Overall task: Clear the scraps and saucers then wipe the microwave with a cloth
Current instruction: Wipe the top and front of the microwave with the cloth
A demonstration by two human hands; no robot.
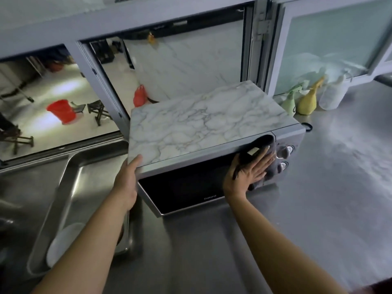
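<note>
A: Step? 
B: Wipe phase. Right hand [247,172] presses cloth [267,160] flat-fingered on microwave [191,126] front, beside its dials. Left hand [127,183] braces its left corner, fingers straight.
A: Next? 
B: Likely sweep across the door.
A: Counts? 
B: One cloth, two dials [285,158], one saucer [63,245] in sink [70,172] left of microwave.

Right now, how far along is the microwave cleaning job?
Clearing looks done: a white saucer lies in the sink, and the microwave top shows no scraps. Wiping is in hand: the right hand presses a dark cloth against the front by the knobs, while the left hand steadies the corner. The door glass and sides probably remain.
</note>
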